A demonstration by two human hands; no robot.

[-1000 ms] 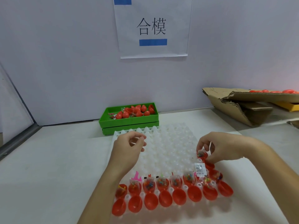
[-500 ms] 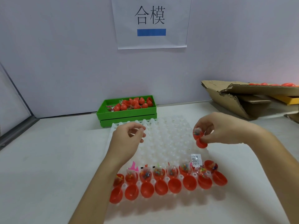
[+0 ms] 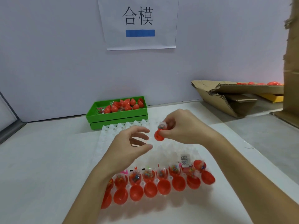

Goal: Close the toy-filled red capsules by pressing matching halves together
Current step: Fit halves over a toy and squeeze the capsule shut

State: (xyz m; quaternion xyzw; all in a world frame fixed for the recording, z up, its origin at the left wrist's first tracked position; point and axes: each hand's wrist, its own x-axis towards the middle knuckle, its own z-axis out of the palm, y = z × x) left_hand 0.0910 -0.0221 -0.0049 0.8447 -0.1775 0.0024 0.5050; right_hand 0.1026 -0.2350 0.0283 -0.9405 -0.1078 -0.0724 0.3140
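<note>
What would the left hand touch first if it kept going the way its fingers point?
Probably the red capsule held by the right hand; the left hand's fingers point at it, though depth is unclear.

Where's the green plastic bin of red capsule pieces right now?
In the head view, the green plastic bin sits left of centre at the table's far edge by the wall, just behind the white plastic holder tray.

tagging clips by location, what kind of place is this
Probably a toy-packing workstation: a white plastic cell tray of open red capsule halves, a green plastic bin of more, and a printed paper wall sign.
</note>
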